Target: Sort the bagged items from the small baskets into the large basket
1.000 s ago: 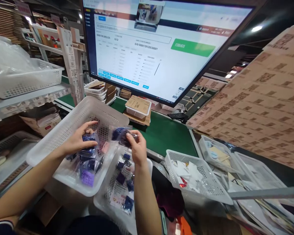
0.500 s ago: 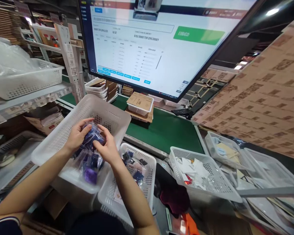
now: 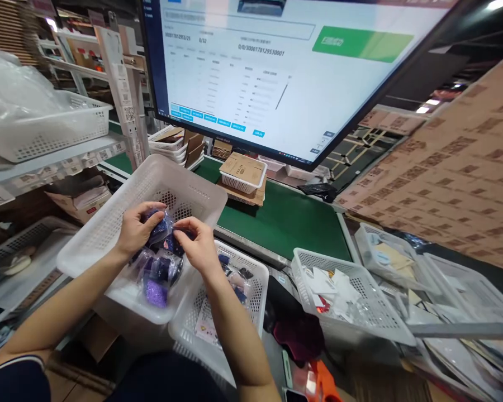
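My left hand (image 3: 139,228) is closed on a small clear plastic packet (image 3: 161,225) with something dark blue inside, held over the large white basket (image 3: 81,243). Thumb and fingers of my right hand (image 3: 197,240) pinch the edge of a dark packet (image 3: 172,244) right beside it. Below both hands, more bagged purple and navy items lie in the basket, a bright purple packet (image 3: 156,293) nearest me. Partly behind my right forearm stands a smaller white basket (image 3: 259,296) with several bagged dark and pink items.
A large monitor (image 3: 238,72) hangs over the green conveyor (image 3: 293,218), where a small basket topped with cardboard (image 3: 243,167) stands. To the right is a basket of white cards (image 3: 360,329). A shelf at left holds a basket of plastic bags (image 3: 67,134).
My hands have moved slightly apart, the right one turning to pinch at a packet's edge. The view has shifted a little, so the monitor sits higher.
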Demonstrator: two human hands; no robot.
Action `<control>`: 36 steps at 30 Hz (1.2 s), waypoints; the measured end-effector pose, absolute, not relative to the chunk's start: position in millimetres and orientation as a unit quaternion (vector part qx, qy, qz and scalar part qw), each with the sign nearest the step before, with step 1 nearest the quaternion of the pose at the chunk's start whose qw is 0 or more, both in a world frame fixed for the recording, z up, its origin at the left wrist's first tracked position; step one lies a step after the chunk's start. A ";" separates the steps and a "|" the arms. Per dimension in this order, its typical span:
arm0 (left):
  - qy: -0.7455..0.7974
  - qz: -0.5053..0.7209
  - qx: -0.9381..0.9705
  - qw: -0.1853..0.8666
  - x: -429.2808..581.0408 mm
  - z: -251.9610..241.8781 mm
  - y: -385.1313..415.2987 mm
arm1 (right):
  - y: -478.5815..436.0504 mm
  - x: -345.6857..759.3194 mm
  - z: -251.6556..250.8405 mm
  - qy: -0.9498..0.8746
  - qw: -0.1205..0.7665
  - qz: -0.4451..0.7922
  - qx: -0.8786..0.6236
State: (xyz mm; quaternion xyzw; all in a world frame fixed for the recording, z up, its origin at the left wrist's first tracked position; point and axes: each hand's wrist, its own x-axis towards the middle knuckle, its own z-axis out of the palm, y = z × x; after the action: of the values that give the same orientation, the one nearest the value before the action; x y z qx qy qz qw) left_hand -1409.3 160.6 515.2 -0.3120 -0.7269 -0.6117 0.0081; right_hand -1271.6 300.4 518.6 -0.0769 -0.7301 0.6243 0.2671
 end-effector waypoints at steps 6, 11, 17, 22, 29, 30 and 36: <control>-0.729 -0.618 -0.287 0.063 -1411.7 512.6 158.1 | 309.8 -1250.2 525.6 -0.677 0.327 0.648 -0.120; -0.709 -0.654 -0.255 0.062 -1419.3 509.8 156.6 | 343.8 -1194.3 532.0 -0.725 0.381 0.502 -0.278; -0.701 -0.648 -0.295 0.042 -1406.0 509.4 162.3 | 323.6 -1202.2 521.2 -0.781 0.290 0.514 -0.203; -0.711 -0.614 -0.343 -0.034 -1399.2 506.9 167.2 | 282.7 -1261.7 507.5 -0.762 0.194 0.612 -0.085; -0.761 -0.316 -0.524 -0.215 -1430.8 498.1 150.6 | 348.2 -1170.8 514.1 -0.803 0.281 0.460 -0.256; -0.787 -0.225 -0.539 -0.199 -1431.3 495.7 149.2 | 358.1 -1154.7 518.2 -0.822 0.305 0.384 -0.289; -0.831 0.027 -0.509 -0.221 -1415.8 479.2 151.9 | 326.0 -1177.5 529.0 -0.962 0.208 0.127 -0.125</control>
State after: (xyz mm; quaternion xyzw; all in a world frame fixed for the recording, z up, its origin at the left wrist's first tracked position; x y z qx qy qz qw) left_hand -1415.8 151.9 479.2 -0.5095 -0.8311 0.0273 -0.2214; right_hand -1177.5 326.0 529.0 -0.1249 -0.9619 0.1266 0.2078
